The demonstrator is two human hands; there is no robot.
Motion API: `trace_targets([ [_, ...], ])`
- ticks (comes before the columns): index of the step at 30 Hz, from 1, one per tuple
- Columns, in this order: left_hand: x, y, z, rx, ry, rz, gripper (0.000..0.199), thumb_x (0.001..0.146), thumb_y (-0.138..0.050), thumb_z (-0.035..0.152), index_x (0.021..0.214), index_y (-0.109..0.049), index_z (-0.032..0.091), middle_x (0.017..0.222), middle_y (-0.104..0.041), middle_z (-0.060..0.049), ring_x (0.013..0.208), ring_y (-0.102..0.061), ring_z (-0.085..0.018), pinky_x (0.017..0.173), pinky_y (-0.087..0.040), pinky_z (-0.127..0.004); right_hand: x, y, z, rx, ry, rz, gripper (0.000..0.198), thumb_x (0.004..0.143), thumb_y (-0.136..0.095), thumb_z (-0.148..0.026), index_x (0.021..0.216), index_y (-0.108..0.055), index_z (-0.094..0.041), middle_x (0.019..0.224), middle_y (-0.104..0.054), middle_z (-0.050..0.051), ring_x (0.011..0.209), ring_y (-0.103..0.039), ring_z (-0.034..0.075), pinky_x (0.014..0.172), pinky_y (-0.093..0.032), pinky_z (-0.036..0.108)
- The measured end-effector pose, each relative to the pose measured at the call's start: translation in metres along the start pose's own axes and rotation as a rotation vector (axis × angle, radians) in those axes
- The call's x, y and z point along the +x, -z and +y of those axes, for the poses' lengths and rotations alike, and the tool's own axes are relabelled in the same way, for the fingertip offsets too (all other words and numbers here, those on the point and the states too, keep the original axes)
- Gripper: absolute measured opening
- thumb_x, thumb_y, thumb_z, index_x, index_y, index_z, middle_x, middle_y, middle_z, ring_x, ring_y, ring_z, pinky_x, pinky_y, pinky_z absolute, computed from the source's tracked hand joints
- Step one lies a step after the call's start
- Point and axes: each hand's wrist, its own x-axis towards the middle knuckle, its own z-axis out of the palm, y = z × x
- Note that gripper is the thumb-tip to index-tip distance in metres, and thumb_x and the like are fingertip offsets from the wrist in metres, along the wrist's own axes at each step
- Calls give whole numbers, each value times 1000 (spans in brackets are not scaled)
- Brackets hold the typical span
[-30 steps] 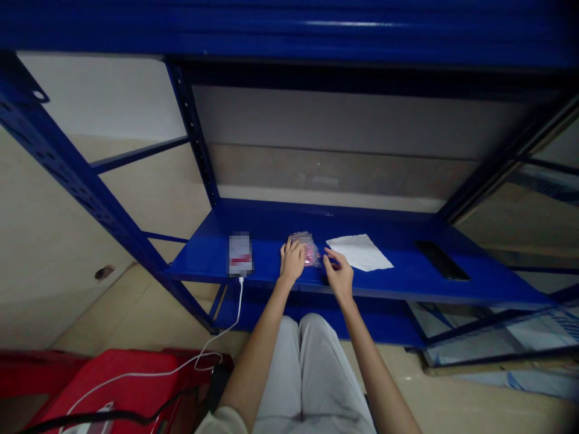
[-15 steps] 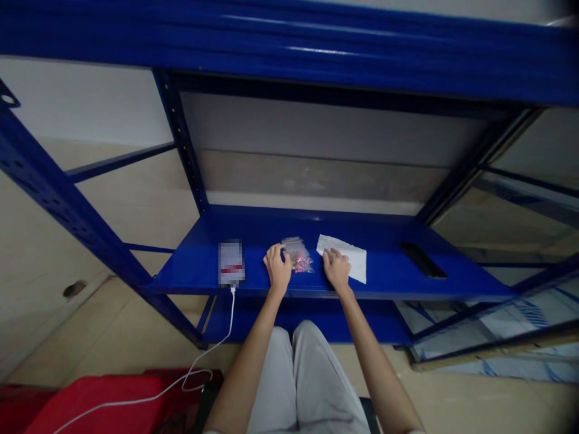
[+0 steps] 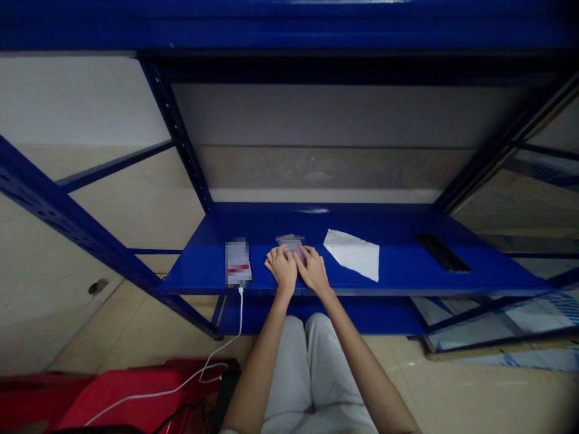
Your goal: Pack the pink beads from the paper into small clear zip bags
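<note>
Clear plastic zip bags [image 3: 291, 240] lie in a small stack on the blue shelf [image 3: 262, 223], with small pink items partly visible inside. My left hand [image 3: 283, 268] is on the left side of the bags, fingers bent onto the plastic. From the right, my right hand [image 3: 314, 270] grips the same bags, its fingertips close to those of the left. Most of the bags' lower part is hidden under both hands. To the right of my right hand lies a white sheet, paper or cloth [image 3: 355, 253], untouched.
A blurred-out phone-like device [image 3: 237, 259] with a white cable [image 3: 241, 313] lies to the left. A black phone-shaped object [image 3: 441, 252] rests at the right. Blue uprights [image 3: 174, 126] and an upper beam [image 3: 289, 27] frame the shelf. A red stool-like object [image 3: 122, 398] stands below left.
My right hand has left the white sheet and moved left onto the zip bags. My left hand has shifted slightly over them. The view has turned a little.
</note>
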Motion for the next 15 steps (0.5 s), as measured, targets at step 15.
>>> trace_targets([
  [15,-1,5,0,-95,-31,104,25,82,-44,19,102,-59,21,116,-52,-9,109,-46,-25,91,-34,-41,-10,77,100,-454,-432,316,41,82,-43,-34,119,-54,-18,121,-51,15,111,-45,30,96,-21,56],
])
